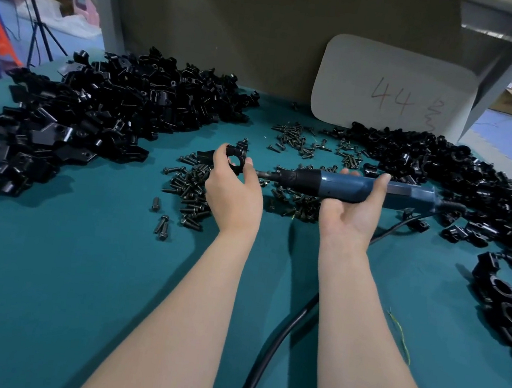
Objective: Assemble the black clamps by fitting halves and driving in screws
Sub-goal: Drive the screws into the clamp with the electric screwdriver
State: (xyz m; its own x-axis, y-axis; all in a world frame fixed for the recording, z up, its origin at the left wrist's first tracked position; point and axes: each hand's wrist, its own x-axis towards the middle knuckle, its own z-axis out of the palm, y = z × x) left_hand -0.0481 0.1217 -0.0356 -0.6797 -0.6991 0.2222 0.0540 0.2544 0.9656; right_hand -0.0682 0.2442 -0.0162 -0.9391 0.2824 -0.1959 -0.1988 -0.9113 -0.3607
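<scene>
The black clamp (pixel 236 158) is pinched in the left hand (pixel 232 187), its grip narrow, with thumb and fingers curled round the ring. From 3 o'clock the bit of the blue screwdriver (pixel 356 189) reaches the clamp, and the right hand (pixel 353 210) has its grip wrapped round the barrel. Screws (pixel 193 192) litter the bench (pixel 75 267) at 6 o'clock, and clamp halves (pixel 96 114) are heaped at 10.

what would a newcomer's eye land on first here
At centre, the left hand pinches a small black clamp while the right hand holds a blue electric screwdriver level, its bit pointing at the clamp. A big left heap and a right heap of black clamp parts flank them, with loose screws scattered between on the green table.
</scene>
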